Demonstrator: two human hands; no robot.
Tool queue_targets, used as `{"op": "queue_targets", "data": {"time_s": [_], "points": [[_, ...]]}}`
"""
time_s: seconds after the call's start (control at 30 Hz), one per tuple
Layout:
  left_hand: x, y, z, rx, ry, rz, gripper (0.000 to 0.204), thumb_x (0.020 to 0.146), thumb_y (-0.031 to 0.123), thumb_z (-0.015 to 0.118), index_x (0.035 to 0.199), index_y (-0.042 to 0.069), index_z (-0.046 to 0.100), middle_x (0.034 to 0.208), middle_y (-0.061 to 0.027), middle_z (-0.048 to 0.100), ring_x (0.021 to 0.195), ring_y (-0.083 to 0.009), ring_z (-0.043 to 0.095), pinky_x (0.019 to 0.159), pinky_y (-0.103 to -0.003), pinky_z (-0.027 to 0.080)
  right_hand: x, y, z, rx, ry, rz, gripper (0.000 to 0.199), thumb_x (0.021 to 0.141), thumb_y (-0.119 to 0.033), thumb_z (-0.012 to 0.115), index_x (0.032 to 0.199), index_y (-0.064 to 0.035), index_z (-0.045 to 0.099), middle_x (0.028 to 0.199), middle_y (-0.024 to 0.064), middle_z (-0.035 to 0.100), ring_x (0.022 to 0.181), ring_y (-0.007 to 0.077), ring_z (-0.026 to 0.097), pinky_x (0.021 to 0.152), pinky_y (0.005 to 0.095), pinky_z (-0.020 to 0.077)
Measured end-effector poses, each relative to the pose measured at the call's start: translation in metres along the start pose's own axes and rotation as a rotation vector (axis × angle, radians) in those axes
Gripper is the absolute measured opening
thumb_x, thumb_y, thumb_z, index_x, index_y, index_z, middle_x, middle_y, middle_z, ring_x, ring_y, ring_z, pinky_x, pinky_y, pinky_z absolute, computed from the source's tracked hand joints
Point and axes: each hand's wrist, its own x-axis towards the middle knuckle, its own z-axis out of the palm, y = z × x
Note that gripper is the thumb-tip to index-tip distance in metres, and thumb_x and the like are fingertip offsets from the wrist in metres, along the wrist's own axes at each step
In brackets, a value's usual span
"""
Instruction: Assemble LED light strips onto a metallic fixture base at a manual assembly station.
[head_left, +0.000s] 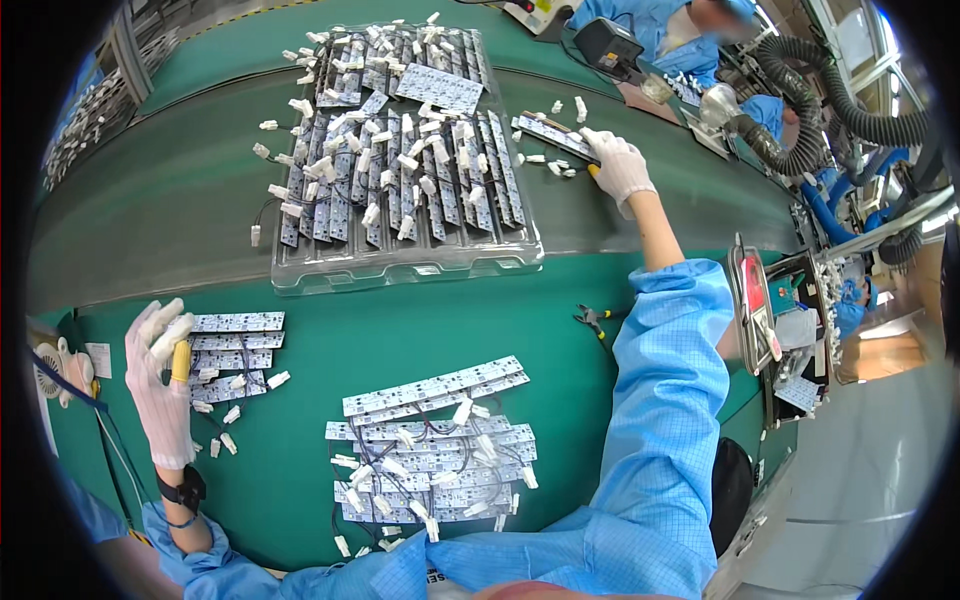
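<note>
My right hand, in a white glove, reaches far across the belt and grips a narrow circuit-board strip just right of a clear plastic tray. The tray is filled with several board strips with white connectors and black wires. My left hand, also gloved, rests at the near left and holds a small yellow tool beside a short stack of strips. A pile of wired strips lies in front of me on the green mat.
Small pliers lie on the mat near my right sleeve. Loose white connectors scatter around the tray. Another person in blue works at the far side, with black hoses and a fixture at the right.
</note>
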Motion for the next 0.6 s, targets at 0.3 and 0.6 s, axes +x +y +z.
{"op": "queue_targets", "data": {"time_s": [0.3,0.6], "points": [[0.004,0.017,0.005,-0.017,-0.008,0.007,0.022,0.083,0.009,0.056,0.103,0.007,0.066,0.113,-0.0066,0.064,0.116,-0.0306,0.052,0.098,-0.039,0.041,0.001,0.007,0.015,0.191,0.015,-0.038,0.046,0.087,-0.004,0.046,0.132,-0.0129,0.042,0.120,0.0155,0.052,0.104,0.0354,0.058,0.087,0.0453,0.0480],[-0.008,0.003,0.003,-0.092,0.052,0.016,0.020,0.078,0.004,0.064,0.096,0.008,0.070,0.106,-0.0065,0.067,0.110,-0.0310,0.056,0.094,-0.038,0.045,-0.019,0.047,0.021,0.090,-0.209,0.519,0.042,0.083,-0.017,0.060,0.122,-0.0061,0.047,0.118,0.0190,0.058,0.121,0.0417,0.046,0.094,0.0538,0.0396]]}}
